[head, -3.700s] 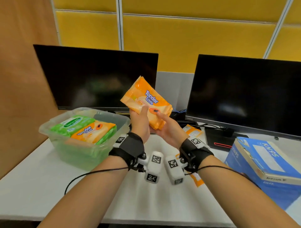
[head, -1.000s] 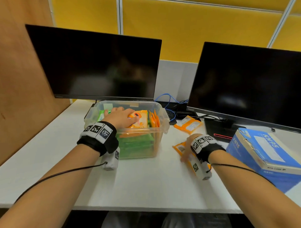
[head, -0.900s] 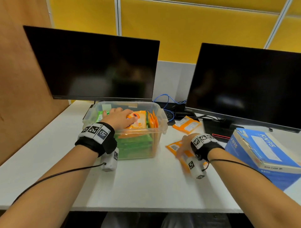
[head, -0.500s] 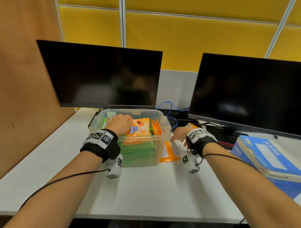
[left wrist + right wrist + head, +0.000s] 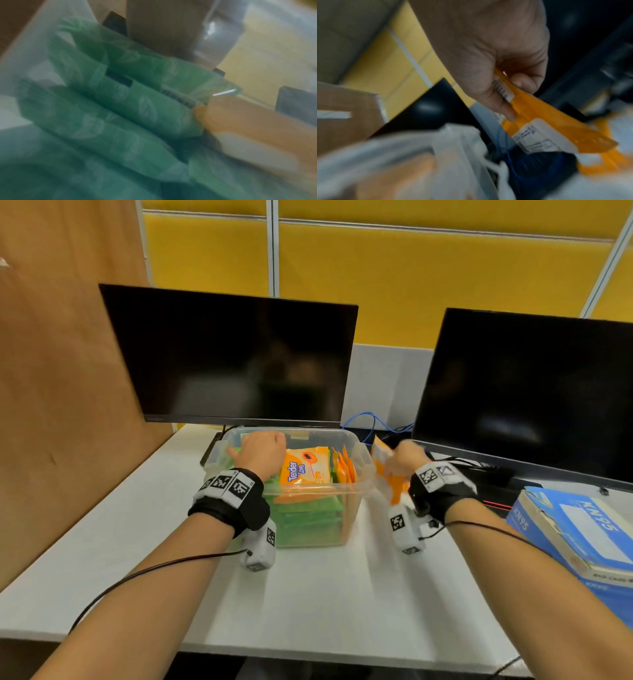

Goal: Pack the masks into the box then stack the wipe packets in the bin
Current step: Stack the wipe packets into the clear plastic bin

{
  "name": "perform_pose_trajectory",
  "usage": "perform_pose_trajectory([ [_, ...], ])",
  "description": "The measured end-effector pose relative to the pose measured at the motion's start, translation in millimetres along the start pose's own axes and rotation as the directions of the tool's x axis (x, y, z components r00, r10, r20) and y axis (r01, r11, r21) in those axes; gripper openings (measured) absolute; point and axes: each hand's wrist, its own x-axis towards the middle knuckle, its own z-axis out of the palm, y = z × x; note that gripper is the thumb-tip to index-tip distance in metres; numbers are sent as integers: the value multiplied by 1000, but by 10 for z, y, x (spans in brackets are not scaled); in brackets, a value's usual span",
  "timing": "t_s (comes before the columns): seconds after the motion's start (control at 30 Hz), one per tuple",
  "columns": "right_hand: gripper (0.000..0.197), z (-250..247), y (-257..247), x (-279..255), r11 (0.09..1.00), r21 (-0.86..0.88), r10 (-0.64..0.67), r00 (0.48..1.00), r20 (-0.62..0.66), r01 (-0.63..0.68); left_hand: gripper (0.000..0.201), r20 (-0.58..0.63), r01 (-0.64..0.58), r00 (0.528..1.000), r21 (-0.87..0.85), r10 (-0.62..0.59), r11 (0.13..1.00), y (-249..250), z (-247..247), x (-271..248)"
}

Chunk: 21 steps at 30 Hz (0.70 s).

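Note:
A clear plastic bin point(image 5: 342, 436) stands at mid-table. Green wipe packets point(image 5: 308, 518) fill its lower part, an orange packet point(image 5: 305, 467) lies on top, and more orange packets point(image 5: 342, 467) stand on edge at its right side. My left hand point(image 5: 260, 450) rests inside the bin at its left, its fingers hidden. The left wrist view, blurred, shows green packets point(image 5: 120, 108) and an orange one point(image 5: 248, 128). My right hand point(image 5: 402, 455) point(image 5: 517, 100) pinches an orange wipe packet point(image 5: 394, 487) point(image 5: 556, 121) between thumb and fingers, lifted just beside the bin's right wall.
A blue KN95 mask box point(image 5: 575, 529) lies at the right table edge. Two dark monitors point(image 5: 239, 361) point(image 5: 531, 392) stand behind, with blue cable point(image 5: 373, 422) between them. A wooden partition point(image 5: 51, 405) closes off the left side.
My right hand took an orange packet from the table, dragged it to the bin and has now lifted it beside the right wall. My left hand shifted left inside the bin.

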Motion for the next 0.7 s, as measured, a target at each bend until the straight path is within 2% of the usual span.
perform_pose_trajectory([
  [0.03,18,-116,-49,-13,999,22,-46,990,-135,49,31,-82,-40,996,-35,37,999,-4,3,2],
  [0.1,26,-319,-210,-134,982,50,-150,915,-374,182,29,-233,-176,963,-162,135,971,2,-22,-30],
  [0.13,25,-398,-324,-225,963,55,-213,868,-448,265,30,-269,-227,949,-226,164,947,8,-46,-51],
  [0.2,21,-440,-574,-394,891,38,-378,786,-489,452,34,-286,-270,942,-345,174,899,49,-113,-108],
  [0.23,24,-403,-724,-475,845,20,-465,753,-466,534,36,-263,-264,952,-449,156,853,82,-159,-126],
  [0.27,27,-335,-867,-566,796,-3,-547,717,-432,605,38,-188,-205,976,-607,113,767,120,-221,-140],
  [0.3,28,-263,-999,-661,746,-21,-619,681,-392,665,39,-57,-89,996,-771,71,631,157,-293,-144],
  [0.33,29,-185,-1112,-737,693,-24,-684,646,-339,721,37,73,40,996,-874,48,484,167,-378,-149],
  [0.37,35,-115,-1198,-801,658,-7,-729,635,-256,753,29,125,107,992,-905,16,411,138,-452,-132],
  [0.4,44,-56,-1257,-846,650,28,-749,646,-148,759,20,131,135,991,-892,-41,432,63,-513,-84],
  [0.43,55,-11,-1296,-873,671,84,-737,675,-35,737,18,118,150,988,-860,-95,487,-18,-574,-39],
  [0.5,63,47,-1340,-889,706,293,-697,705,131,645,25,92,148,989,-725,-119,673,-238,-633,73],
  [0.53,61,92,-1350,-870,698,390,-694,701,161,601,32,100,124,992,-644,-77,755,-327,-629,111],
  [0.6,63,193,-1351,-819,698,437,-672,730,127,567,30,108,61,994,-514,-6,855,-435,-580,118],
  [0.63,64,243,-1343,-796,717,401,-654,750,101,571,27,88,43,996,-453,-3,890,-457,-557,94],
  [0.67,62,300,-1334,-767,733,349,-646,758,88,584,35,53,23,999,-385,-2,922,-480,-519,71],
  [0.7,58,354,-1319,-759,742,307,-647,757,92,597,52,44,4,999,-308,10,951,-499,-461,43],
])
